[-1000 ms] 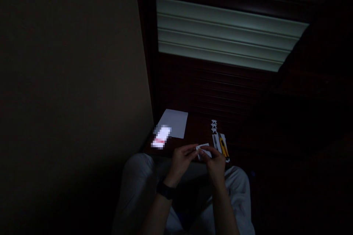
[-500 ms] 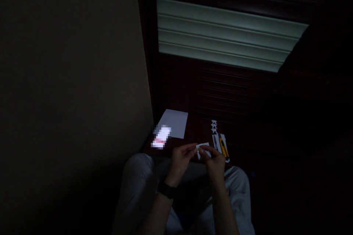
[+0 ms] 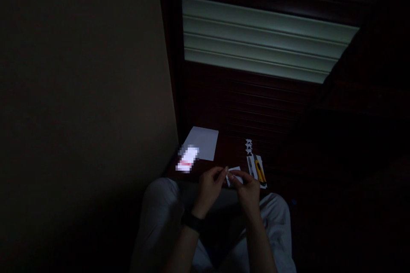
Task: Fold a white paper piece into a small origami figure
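Note:
My left hand [image 3: 209, 185], with a dark watch on its wrist, has thumb and fingers pinched together at the left edge of a small white piece of paper [image 3: 236, 177]. From the other side my right hand [image 3: 248, 187] pinches the same paper, its thumb lying over it. The paper is partly hidden by my fingers, and its folds are too dark to make out. Just to the right, a yellow utility knife [image 3: 259, 171] and a dark slender tool [image 3: 250, 165] lie on white paper pieces [image 3: 254, 168].
Several small folded paper shapes [image 3: 248, 146] stand in a row beyond the knife. A large white sheet [image 3: 205, 143] lies at the left of the dark tabletop [image 3: 229, 149], with a bright, blurred-out screen [image 3: 188, 160] over its near corner. A wall [image 3: 112, 94] rises at left.
Both hands have shifted slightly left with the small paper. My left fingertips now point more upward and sit closer together at its edge. The other things are unchanged.

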`<state>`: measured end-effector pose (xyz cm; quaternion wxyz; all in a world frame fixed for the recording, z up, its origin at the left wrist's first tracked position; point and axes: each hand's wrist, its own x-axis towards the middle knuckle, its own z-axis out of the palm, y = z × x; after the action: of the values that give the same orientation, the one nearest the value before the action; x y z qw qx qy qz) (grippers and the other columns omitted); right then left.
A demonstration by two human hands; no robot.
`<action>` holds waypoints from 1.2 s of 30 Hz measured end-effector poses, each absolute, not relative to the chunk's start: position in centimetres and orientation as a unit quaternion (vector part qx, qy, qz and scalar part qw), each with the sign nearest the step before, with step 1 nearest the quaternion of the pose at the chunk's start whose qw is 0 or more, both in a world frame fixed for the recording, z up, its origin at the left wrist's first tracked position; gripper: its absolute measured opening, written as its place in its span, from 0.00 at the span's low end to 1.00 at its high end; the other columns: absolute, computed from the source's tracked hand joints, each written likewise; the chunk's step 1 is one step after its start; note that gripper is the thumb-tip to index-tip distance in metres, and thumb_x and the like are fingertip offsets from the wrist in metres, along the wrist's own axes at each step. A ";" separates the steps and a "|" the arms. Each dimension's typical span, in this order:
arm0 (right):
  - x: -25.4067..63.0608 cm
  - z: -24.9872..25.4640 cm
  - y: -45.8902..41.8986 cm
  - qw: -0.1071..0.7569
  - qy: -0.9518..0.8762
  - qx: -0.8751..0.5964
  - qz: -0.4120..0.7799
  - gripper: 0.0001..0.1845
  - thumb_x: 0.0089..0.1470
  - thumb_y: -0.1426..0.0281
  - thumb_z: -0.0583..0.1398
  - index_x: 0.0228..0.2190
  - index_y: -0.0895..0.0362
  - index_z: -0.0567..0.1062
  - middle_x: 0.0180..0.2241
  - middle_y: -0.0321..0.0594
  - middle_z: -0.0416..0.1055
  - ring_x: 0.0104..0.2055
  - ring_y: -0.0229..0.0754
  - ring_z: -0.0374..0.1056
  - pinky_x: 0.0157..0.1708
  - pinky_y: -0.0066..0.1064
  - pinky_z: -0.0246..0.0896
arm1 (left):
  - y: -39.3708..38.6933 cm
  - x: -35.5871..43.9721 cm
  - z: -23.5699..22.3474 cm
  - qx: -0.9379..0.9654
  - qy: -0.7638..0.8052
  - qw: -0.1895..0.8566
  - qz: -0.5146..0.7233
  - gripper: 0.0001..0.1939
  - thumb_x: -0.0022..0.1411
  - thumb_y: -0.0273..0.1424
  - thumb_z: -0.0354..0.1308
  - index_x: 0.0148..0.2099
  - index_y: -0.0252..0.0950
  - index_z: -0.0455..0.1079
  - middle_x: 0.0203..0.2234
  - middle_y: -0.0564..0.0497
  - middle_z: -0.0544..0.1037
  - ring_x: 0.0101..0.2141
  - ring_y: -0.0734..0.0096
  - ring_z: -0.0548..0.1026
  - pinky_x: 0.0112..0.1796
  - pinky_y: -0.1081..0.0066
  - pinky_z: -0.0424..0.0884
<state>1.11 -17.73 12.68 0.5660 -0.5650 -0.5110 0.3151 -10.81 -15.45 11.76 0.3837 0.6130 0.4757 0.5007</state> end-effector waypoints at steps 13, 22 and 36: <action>1.2 12.7 -17.8 0.558 -0.528 -0.547 0.334 0.09 0.44 0.65 0.61 0.29 0.56 0.77 0.28 0.38 0.74 0.31 0.43 0.68 0.33 0.33 0.61 | -16.0 -10.7 12.3 0.680 0.475 0.285 0.481 0.13 0.62 0.35 0.44 0.29 0.36 0.63 0.22 0.54 0.67 0.25 0.74 0.65 0.29 0.75 0.59; 0.9 13.2 -17.9 0.589 -0.542 -0.493 0.341 0.18 0.41 0.70 0.62 0.39 0.56 0.72 0.39 0.42 0.71 0.40 0.45 0.67 0.39 0.34 0.61 | -15.2 -11.0 10.9 0.613 0.488 0.354 0.511 0.14 0.61 0.39 0.44 0.29 0.35 0.61 0.21 0.56 0.63 0.24 0.76 0.63 0.25 0.77 0.57; 1.1 12.2 -17.7 0.612 -0.504 -0.515 0.326 0.12 0.43 0.66 0.61 0.33 0.57 0.74 0.35 0.41 0.73 0.38 0.46 0.67 0.40 0.36 0.60 | -16.1 -10.5 12.2 0.635 0.458 0.373 0.497 0.15 0.62 0.38 0.43 0.28 0.35 0.61 0.20 0.56 0.63 0.23 0.77 0.63 0.24 0.77 0.57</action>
<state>1.11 -17.72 12.22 0.6120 -0.5151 -0.5037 0.3261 -10.51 -16.15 12.16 0.3728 0.6354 0.4582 0.4973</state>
